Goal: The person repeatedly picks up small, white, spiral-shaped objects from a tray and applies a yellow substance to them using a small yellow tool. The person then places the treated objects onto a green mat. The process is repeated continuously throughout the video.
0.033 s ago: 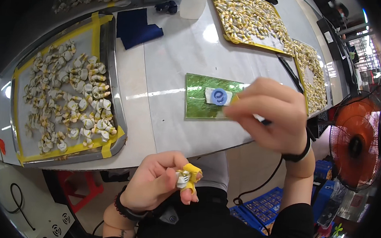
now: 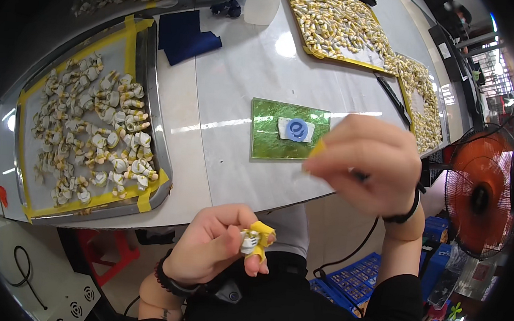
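Low in front of my body, my left hand [image 2: 218, 241] is closed around a small white and yellow molded figure piece [image 2: 251, 242], pinched at the fingertips. My right hand [image 2: 367, 162] is raised at the table's front edge, just right of a green glass plate [image 2: 270, 146]. Its thumb and forefinger pinch a small yellow-tipped piece [image 2: 318, 148]; motion blurs it, with a pale end below. On the plate lies a white pad [image 2: 283, 128] with a round blue dish [image 2: 296, 130] on top, holding a darker smear.
A taped tray [image 2: 161, 154] of several white and yellow figure pieces stands at left. Trays of small yellow-white parts [image 2: 338, 26] fill the back right. A white bottle [image 2: 262, 6], a navy cloth [image 2: 185, 39], a black pen-like tool [image 2: 392, 97] and an orange fan [image 2: 480, 194] are around.
My right hand has drawn back from the green plate, slightly down and toward me, with the yellow-tipped piece still pinched. My left hand stays nearly in place.
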